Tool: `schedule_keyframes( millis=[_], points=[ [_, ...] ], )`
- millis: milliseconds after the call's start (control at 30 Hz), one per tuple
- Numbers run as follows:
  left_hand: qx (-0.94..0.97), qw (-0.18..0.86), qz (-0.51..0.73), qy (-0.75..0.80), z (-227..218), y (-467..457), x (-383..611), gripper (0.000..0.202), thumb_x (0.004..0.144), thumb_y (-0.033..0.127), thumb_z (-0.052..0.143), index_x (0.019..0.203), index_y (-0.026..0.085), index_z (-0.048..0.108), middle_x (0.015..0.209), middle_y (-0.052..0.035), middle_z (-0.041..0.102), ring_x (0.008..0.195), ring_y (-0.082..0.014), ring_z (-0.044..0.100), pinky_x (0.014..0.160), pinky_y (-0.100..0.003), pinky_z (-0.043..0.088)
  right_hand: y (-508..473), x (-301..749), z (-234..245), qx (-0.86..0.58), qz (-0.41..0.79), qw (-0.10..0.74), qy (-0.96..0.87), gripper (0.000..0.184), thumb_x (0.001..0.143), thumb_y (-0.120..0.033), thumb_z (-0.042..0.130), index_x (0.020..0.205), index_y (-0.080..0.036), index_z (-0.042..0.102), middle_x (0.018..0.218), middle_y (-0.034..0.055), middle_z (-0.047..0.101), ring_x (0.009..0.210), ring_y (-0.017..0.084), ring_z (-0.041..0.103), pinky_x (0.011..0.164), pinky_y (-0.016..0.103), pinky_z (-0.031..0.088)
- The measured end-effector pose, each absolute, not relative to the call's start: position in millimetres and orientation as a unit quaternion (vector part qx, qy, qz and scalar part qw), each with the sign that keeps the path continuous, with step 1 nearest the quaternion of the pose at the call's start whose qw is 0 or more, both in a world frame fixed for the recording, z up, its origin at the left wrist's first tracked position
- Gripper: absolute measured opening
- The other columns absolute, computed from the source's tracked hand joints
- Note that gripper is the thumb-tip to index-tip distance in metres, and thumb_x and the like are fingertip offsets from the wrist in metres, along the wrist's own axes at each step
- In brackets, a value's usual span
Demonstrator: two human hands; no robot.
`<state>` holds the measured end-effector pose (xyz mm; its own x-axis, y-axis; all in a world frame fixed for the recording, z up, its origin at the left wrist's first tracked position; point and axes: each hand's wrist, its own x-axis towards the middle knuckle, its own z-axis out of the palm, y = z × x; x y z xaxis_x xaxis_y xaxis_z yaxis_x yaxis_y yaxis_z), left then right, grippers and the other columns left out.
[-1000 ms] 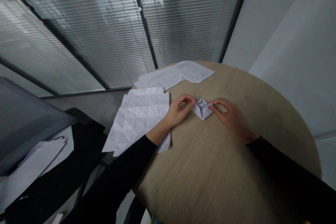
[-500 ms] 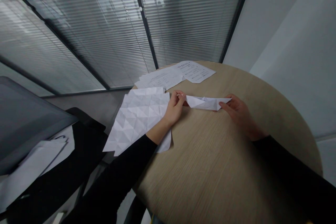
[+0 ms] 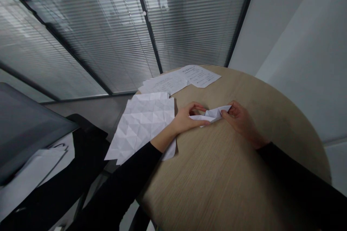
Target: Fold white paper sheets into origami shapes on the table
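Note:
A narrow strip of folded white paper (image 3: pixel 214 114), slightly boat-shaped with pointed ends, is held over the wooden table. My right hand (image 3: pixel 240 120) pinches its right tip between thumb and fingers. Around the left end curls my left hand (image 3: pixel 188 118), thumb along the near side and fingers behind the far side, gripping the paper; its palm hides part of that end. Left of this hand lies a stack of white sheets creased into triangles (image 3: pixel 146 115), partly under my left forearm.
Printed sheets (image 3: pixel 202 75) lie at the far side of the round table (image 3: pixel 217 180). To the left, a black chair with a grey back (image 3: pixel 24 126) carries more white papers (image 3: pixel 40 164). Glass panels with blinds (image 3: pixel 114 36) stand behind the table, and a white wall (image 3: pixel 303 50) is on the right.
My left hand has opened from a pinch at the left tip to a wider hold along both sides. The folded paper has tilted, right end higher, and moved slightly nearer.

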<state>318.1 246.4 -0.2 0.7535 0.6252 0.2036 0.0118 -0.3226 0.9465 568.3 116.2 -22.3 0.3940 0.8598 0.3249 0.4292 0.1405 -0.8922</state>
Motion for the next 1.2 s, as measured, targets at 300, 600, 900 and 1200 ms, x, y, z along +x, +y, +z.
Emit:
schedule_keyframes(
  millis=[300, 600, 900, 1200],
  points=[
    [0.781, 0.522, 0.292, 0.179, -1.5, 250.0, 314.3, 0.044, 0.093, 0.032, 0.094, 0.13, 0.019, 0.075, 0.122, -0.0108, 0.086, 0.112, -0.0234, 0.081, 0.106, -0.041, 0.062, 109.2, 573.0, -19.0, -0.636, 0.21, 0.522, -0.529, 0.024, 0.092, -0.042, 0.08, 0.108, -0.03, 0.068, 0.102, 0.003, 0.079, 0.087, 0.026, 0.076, 0.072, 0.037, 0.06],
    [0.774, 0.506, 0.31, 0.221, -0.3, 251.3, 316.3, 0.039, 0.091, 0.039, 0.096, 0.122, 0.019, 0.083, 0.119, -0.0097, 0.086, 0.106, -0.0225, 0.078, 0.097, -0.037, 0.061, 106.4, 562.4, -9.6, -0.64, 0.185, 0.471, -0.578, 0.031, 0.093, -0.049, 0.09, 0.119, -0.032, 0.084, 0.123, 0.0066, 0.089, 0.116, 0.035, 0.085, 0.105, 0.052, 0.067],
    [0.776, 0.486, 0.306, 0.26, -3.7, 256.5, 317.8, 0.032, 0.09, 0.047, 0.098, 0.104, 0.019, 0.091, 0.105, -0.0079, 0.088, 0.093, -0.0216, 0.076, 0.087, -0.034, 0.058, 107.5, 573.6, -11.2, -0.684, 0.195, 0.432, -0.555, 0.022, 0.091, -0.05, 0.09, 0.105, -0.033, 0.091, 0.109, 0.0039, 0.091, 0.106, 0.034, 0.086, 0.098, 0.048, 0.068],
    [0.784, 0.5, 0.277, 0.244, -2.3, 254.3, 316.1, 0.03, 0.1, 0.048, 0.089, 0.113, 0.021, 0.095, 0.111, -0.0096, 0.092, 0.098, -0.0228, 0.081, 0.092, -0.034, 0.063, 103.1, 603.5, -7.0, -0.689, 0.242, 0.384, -0.566, 0.033, 0.095, -0.061, 0.081, 0.103, -0.032, 0.094, 0.108, 0.0053, 0.093, 0.102, 0.037, 0.087, 0.091, 0.048, 0.068]
  ],
)
